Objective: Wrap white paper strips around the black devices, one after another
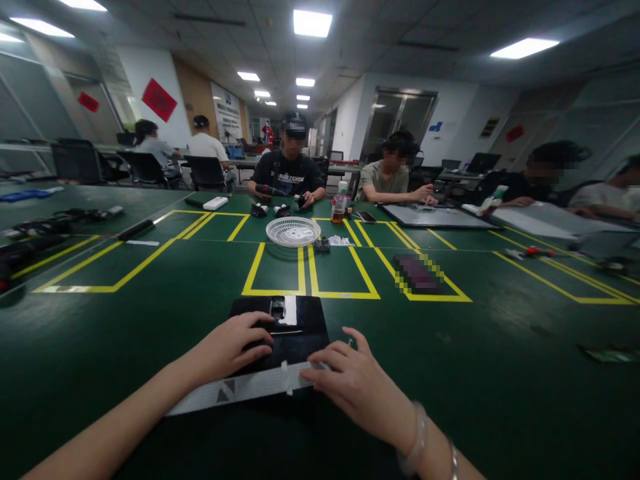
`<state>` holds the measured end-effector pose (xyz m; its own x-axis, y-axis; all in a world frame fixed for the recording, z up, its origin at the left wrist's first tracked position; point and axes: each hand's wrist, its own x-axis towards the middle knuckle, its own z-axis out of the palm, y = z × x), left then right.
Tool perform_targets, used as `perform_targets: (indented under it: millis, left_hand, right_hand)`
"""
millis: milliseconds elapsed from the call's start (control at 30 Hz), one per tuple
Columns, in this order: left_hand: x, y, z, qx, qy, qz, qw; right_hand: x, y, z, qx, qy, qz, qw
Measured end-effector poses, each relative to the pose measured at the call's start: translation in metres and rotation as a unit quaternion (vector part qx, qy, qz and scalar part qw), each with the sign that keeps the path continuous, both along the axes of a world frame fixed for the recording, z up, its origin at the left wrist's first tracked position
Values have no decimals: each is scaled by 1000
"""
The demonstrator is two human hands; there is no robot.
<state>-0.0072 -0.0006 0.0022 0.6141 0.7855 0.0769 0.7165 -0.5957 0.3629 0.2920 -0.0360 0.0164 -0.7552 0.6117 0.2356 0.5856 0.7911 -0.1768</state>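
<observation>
A flat, glossy black panel (pixel 300 343) lies on the green table before me, with a small square recess and a pale shiny patch near its far edge. My left hand (pixel 235 343) rests over its left side, fingers spread and stretched onto the surface. Along the panel's near edge runs a whitish elastic strap (pixel 250 385) with a dark angular mark and a slider. At the strap's right end, my right hand (pixel 357 383) has its fingertips closed on it, while another finger sticks up apart. My left forearm partly covers the strap's left end.
Yellow tape outlines mark the table (pixel 175 320). Beyond the panel are a white round basket (pixel 293 231), a small black part (pixel 323 245) and a bottle (pixel 339 207). Cables (pixel 55 227) lie left, a green board (pixel 613 353) right. Several people sit across the table.
</observation>
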Motion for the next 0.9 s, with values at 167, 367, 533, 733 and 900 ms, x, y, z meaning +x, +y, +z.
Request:
perform_targets:
  millis: [167, 367, 533, 733, 900]
  left_hand:
    - [-7, -3, 21, -67, 46, 60, 995]
    - [-6, 1, 13, -71, 65, 101, 990]
    - [1, 2, 10, -70, 73, 151, 983]
    - [3, 2, 10, -40, 93, 170, 980]
    - [5, 0, 11, -37, 115, 170, 978]
  right_hand:
    - [3, 3, 2, 33, -11, -56, 998]
    - [3, 9, -4, 35, -27, -94, 995]
    - [2, 14, -12, 53, -53, -105, 992]
    - [0, 17, -21, 58, -73, -91, 991]
    - [0, 17, -24, 56, -87, -89, 991]
